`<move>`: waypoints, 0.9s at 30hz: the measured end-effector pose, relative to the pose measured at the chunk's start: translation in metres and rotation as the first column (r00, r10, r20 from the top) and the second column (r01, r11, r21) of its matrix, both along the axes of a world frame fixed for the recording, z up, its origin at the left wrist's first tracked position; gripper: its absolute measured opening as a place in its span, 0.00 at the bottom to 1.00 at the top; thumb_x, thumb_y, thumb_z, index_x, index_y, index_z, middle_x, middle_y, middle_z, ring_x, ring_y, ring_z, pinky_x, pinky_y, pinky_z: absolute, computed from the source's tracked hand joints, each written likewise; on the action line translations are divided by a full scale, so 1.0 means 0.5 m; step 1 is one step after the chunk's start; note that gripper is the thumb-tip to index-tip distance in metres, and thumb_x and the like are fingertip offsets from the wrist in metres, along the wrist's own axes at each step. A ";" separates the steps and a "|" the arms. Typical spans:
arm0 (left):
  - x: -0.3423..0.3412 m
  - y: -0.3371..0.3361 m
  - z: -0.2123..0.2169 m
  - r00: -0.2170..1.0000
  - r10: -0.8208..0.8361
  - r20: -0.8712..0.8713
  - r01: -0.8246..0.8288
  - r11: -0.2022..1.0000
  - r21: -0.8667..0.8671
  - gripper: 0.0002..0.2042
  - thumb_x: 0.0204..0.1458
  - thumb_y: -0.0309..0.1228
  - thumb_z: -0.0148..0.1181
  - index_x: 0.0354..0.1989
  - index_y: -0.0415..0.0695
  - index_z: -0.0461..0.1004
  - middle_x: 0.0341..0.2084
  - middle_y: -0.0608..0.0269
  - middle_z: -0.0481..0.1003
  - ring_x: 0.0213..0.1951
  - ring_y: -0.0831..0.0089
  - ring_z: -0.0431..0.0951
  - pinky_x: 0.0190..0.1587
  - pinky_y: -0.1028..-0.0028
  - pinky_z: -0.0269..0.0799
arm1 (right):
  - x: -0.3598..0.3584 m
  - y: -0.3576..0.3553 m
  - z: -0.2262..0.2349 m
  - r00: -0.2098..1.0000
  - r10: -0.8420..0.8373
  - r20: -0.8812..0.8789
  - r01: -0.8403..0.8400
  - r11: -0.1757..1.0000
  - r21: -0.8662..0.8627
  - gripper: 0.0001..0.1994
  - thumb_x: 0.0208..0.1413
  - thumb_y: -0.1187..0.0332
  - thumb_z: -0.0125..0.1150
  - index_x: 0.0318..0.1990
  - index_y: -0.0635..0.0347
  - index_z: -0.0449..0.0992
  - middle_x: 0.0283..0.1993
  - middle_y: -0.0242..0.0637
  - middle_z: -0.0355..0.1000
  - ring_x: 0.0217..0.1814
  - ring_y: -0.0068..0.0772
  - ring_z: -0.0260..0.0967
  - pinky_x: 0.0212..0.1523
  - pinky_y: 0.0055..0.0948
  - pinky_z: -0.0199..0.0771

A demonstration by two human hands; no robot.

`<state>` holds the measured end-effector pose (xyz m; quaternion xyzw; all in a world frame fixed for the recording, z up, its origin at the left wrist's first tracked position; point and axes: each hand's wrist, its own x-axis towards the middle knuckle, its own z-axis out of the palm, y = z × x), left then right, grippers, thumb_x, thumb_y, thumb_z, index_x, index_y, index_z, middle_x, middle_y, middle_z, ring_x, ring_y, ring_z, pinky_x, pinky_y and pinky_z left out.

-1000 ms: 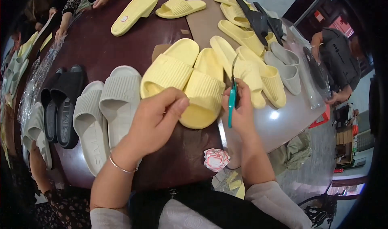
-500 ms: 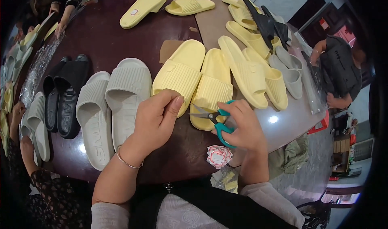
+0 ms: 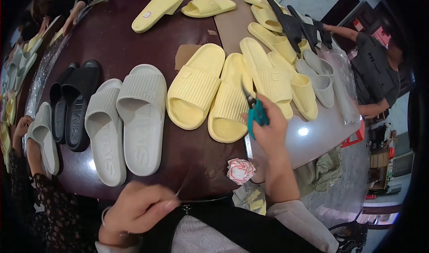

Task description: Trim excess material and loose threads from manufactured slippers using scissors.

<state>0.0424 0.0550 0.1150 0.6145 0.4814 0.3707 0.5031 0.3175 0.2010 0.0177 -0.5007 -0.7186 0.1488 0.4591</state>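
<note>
My right hand (image 3: 270, 130) holds small teal-handled scissors (image 3: 254, 110), blades pointing up, over the inner edge of a yellow slide sandal (image 3: 229, 102). Its mate (image 3: 196, 87) lies just to the left. My left hand (image 3: 142, 207) is drawn back near my body at the table's front edge, thumb and fingers pinched on something thin that I cannot make out. A pair of light grey slides (image 3: 127, 119) lies left of the yellow pair on the dark round table (image 3: 114, 47).
Black slides (image 3: 76, 103) and another grey slide (image 3: 44, 134) lie at the left. More yellow, grey and black slides (image 3: 286, 43) crowd the right and far side. A wad of red-and-white tags (image 3: 240, 170) sits at the front edge. Other people work at left, far side and right.
My left hand has pulled back from the yellow slide toward my body. My right hand has lifted the scissors from beside the slide, blades now pointing up.
</note>
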 end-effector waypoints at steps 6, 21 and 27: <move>-0.086 -0.208 -0.103 0.698 0.248 -0.672 -0.410 0.908 -0.090 0.08 0.48 0.30 0.56 0.22 0.38 0.73 0.15 0.55 0.74 0.18 0.63 0.74 0.21 0.70 0.66 | -0.013 0.014 0.003 0.997 -0.015 -0.072 0.014 1.000 -0.013 0.25 0.40 0.76 0.67 0.51 0.61 0.70 0.39 0.44 0.73 0.39 0.40 0.73 0.38 0.32 0.73; -0.021 -0.108 -0.110 0.672 -0.142 -0.726 0.188 0.982 -0.018 0.07 0.47 0.32 0.60 0.24 0.43 0.74 0.22 0.58 0.75 0.26 0.59 0.76 0.28 0.66 0.72 | 0.003 0.023 0.002 0.999 0.000 -0.045 -0.004 0.997 -0.083 0.25 0.47 0.78 0.64 0.55 0.66 0.64 0.40 0.39 0.73 0.40 0.24 0.72 0.43 0.23 0.71; 0.082 0.154 -0.079 0.769 0.277 -0.576 0.110 0.830 0.547 0.17 0.46 0.27 0.61 0.46 0.40 0.71 0.43 0.52 0.72 0.44 0.54 0.73 0.43 0.65 0.70 | 0.007 0.033 -0.004 0.998 -0.049 -0.033 0.045 0.992 -0.114 0.24 0.49 0.78 0.61 0.55 0.66 0.63 0.40 0.41 0.74 0.41 0.27 0.73 0.43 0.24 0.71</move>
